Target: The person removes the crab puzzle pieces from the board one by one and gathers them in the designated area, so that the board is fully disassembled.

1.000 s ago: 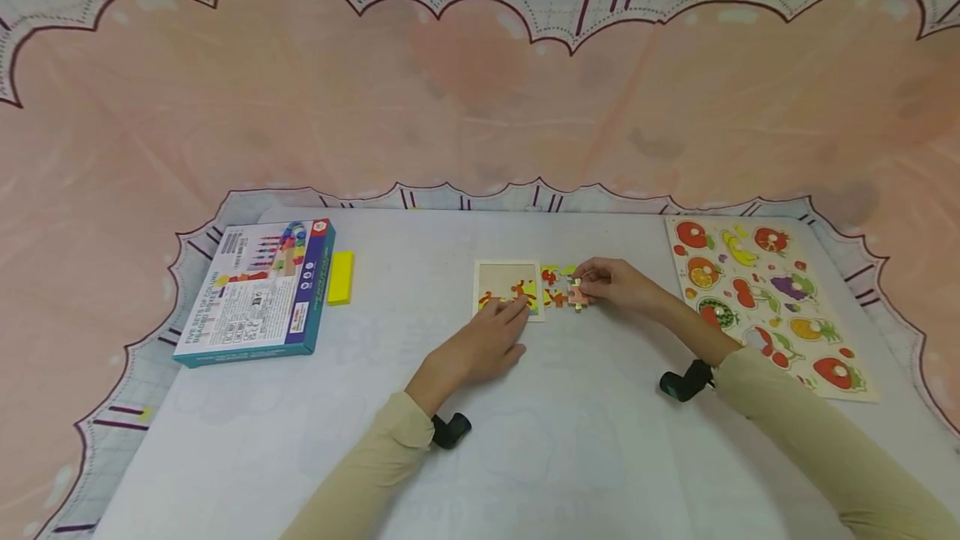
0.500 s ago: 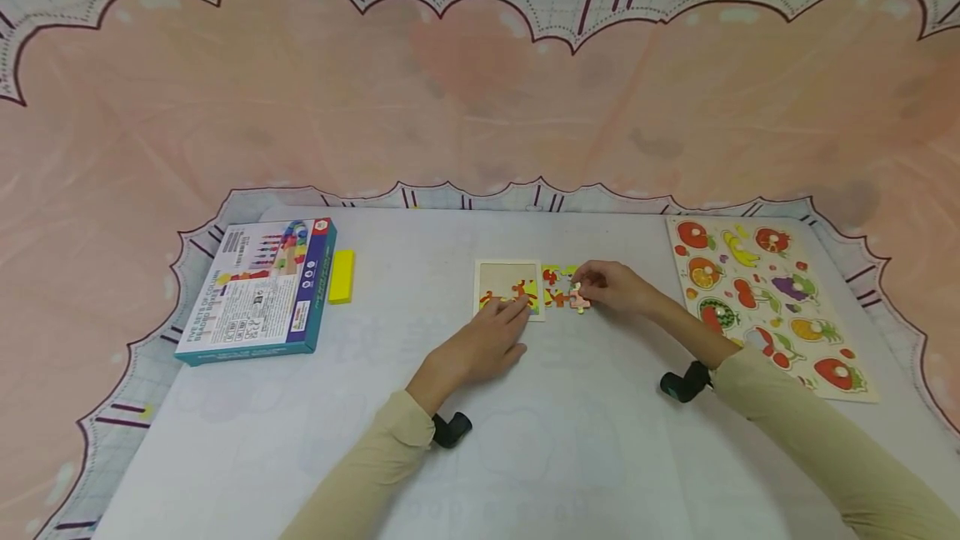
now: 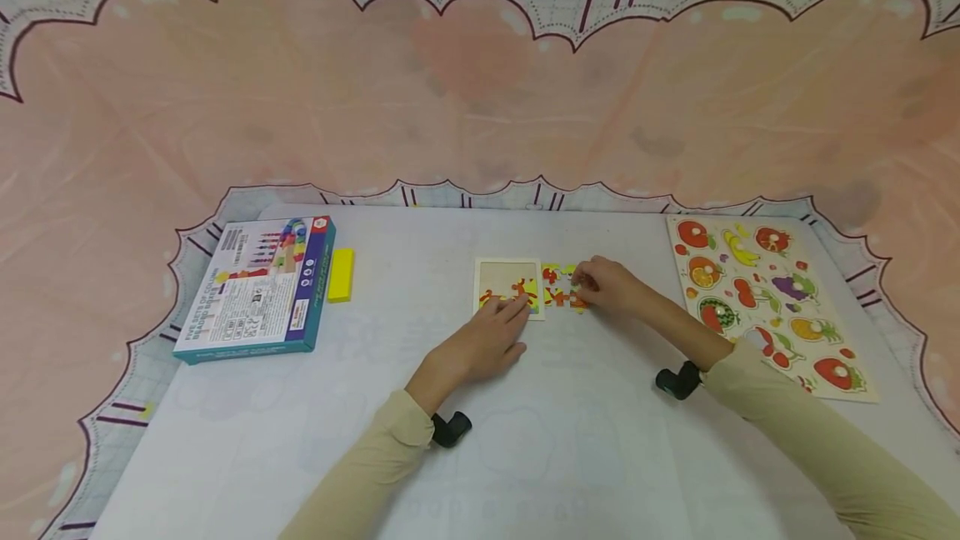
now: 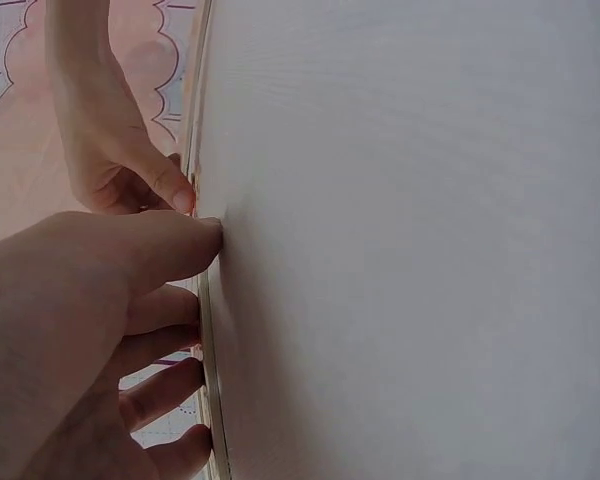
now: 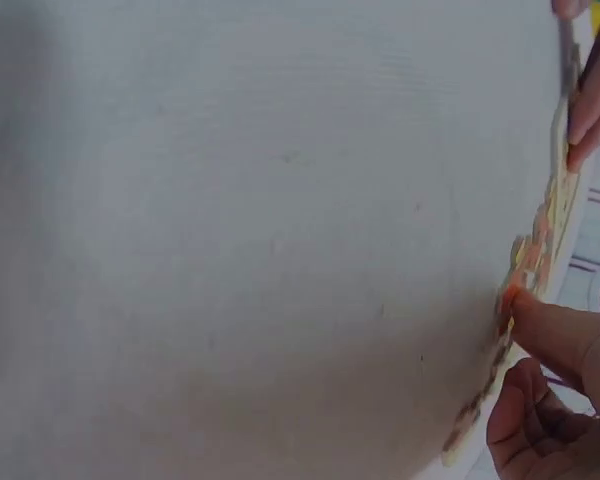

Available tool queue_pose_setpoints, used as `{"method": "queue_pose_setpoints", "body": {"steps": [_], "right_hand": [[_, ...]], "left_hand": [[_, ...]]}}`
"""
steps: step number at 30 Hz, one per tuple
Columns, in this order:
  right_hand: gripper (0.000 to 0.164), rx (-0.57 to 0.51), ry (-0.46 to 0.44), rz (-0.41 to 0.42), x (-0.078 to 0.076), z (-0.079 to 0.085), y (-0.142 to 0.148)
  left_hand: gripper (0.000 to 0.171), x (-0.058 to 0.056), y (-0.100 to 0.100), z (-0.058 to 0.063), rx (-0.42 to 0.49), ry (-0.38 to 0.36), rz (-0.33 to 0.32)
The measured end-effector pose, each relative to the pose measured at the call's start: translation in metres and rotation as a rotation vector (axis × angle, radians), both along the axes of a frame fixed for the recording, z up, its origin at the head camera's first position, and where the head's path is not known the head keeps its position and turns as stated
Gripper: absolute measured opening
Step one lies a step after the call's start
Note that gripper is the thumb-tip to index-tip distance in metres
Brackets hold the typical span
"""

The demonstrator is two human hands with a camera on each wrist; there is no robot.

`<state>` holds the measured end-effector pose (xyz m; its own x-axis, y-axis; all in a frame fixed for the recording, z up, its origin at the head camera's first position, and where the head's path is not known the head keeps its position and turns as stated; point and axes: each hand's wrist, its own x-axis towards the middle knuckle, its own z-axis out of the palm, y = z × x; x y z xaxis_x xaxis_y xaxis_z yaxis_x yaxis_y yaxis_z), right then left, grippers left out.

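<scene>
A small wooden puzzle tray (image 3: 478,282) lies near the table's middle in the head view, with red, yellow and green pieces across its lower part. My left hand (image 3: 487,340) rests its fairly straight fingers over the tray's near side. Against the tray's right edge lie several joined puzzle pieces (image 3: 553,277). At their right end my right hand (image 3: 613,286) holds an orange-red puzzle piece (image 3: 577,301) by its edge, fingers bent. The right wrist view has the thumb (image 5: 540,325) on that orange piece; the fingers (image 5: 520,385) curl beneath.
A white and teal box (image 3: 251,290) lies at the left, a yellow block (image 3: 341,275) beside it. To the right is a board of fruit pictures (image 3: 761,290), partly overlapped by my right forearm. The white tabletop (image 3: 555,440) extends toward me.
The puzzle piece at my right hand looked pale and pinkish; now it shows orange-red, in line with the joined pieces. My right wrist has shifted slightly left. The left hand stays put.
</scene>
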<state>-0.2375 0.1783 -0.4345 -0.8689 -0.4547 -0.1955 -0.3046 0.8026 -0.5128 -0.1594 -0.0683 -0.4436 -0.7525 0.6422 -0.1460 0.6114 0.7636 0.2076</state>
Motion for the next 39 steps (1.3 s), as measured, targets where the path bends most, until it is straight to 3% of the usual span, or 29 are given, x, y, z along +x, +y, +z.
{"method": "queue_pose_setpoints", "body": {"steps": [6,10,15,24,31,39], "right_hand": [[0.019,0.023,0.006,0.009,0.000,0.004,-0.003],[0.022,-0.081,-0.018,-0.070,-0.002,0.009,0.004],[0.024,-0.173,0.023,-0.153,-0.004,0.020,0.021],[0.024,-0.211,-0.013,-0.141,-0.005,0.017,0.023],[0.024,-0.253,-0.041,-0.103,-0.009,0.016,0.000],[0.024,-0.221,-0.049,-0.009,-0.008,0.010,-0.037]], "left_hand": [[0.059,0.000,-0.003,0.003,-0.005,0.011,-0.004],[0.059,0.000,-0.002,0.004,-0.003,0.019,0.000],[0.059,0.000,0.003,0.003,-0.006,0.003,-0.014],[0.060,0.002,0.002,0.002,-0.043,0.000,0.006],[0.059,0.002,-0.001,0.001,-0.027,0.007,0.007],[0.059,0.001,-0.001,0.000,-0.042,0.019,-0.003]]}}
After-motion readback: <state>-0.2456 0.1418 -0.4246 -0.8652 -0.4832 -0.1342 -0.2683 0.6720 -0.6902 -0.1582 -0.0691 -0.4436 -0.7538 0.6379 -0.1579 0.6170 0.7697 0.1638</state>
